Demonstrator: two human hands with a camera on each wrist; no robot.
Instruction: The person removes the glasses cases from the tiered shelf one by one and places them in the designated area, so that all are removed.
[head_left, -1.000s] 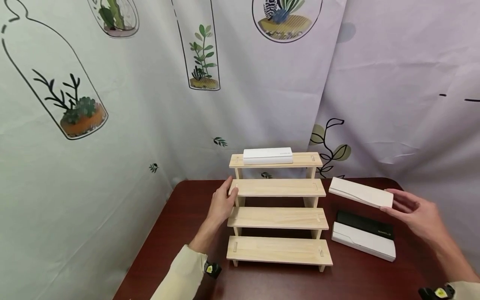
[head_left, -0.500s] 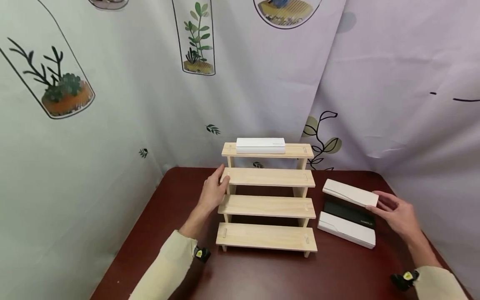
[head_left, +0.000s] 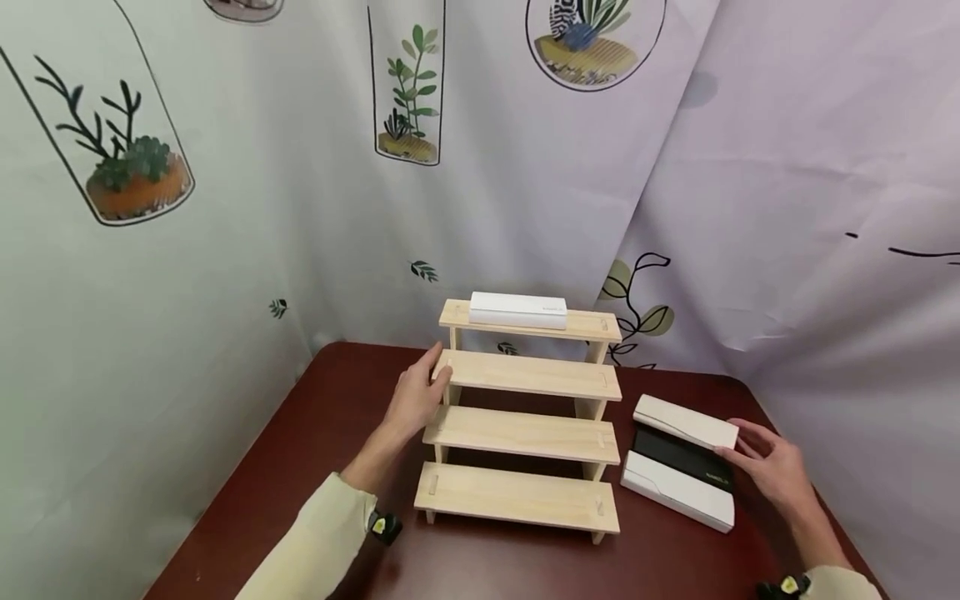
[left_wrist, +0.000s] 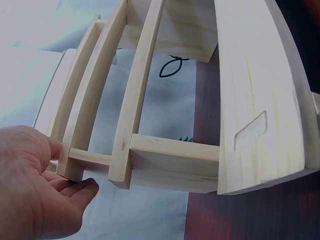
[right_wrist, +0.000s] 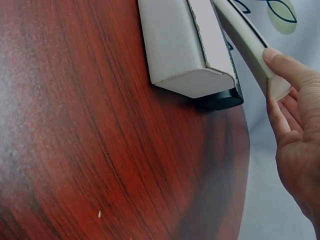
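A four-tier wooden step stand [head_left: 517,433] stands mid-table. My left hand [head_left: 416,398] grips the left end of its second tier from the top, thumb above and fingers beneath in the left wrist view [left_wrist: 35,190]. At the right, my right hand [head_left: 772,462] pinches the right end of a long white glasses case [head_left: 684,419] between thumb and fingers. That case is at the far side of a black glasses case [head_left: 682,458], overlapping its edge in the head view. Nearest me in this row lies another white glasses case [head_left: 677,490], with a flap lid.
A further white case [head_left: 517,309] lies on the stand's top tier. The dark red wooden table [head_left: 480,567] ends at a fabric backdrop [head_left: 360,242] printed with plants in jars. The backdrop also hangs close along the table's right side.
My right hand has lowered the white glasses case and brought it closer to the black one. My left hand keeps its grip on the stand. The head view has shifted slightly.
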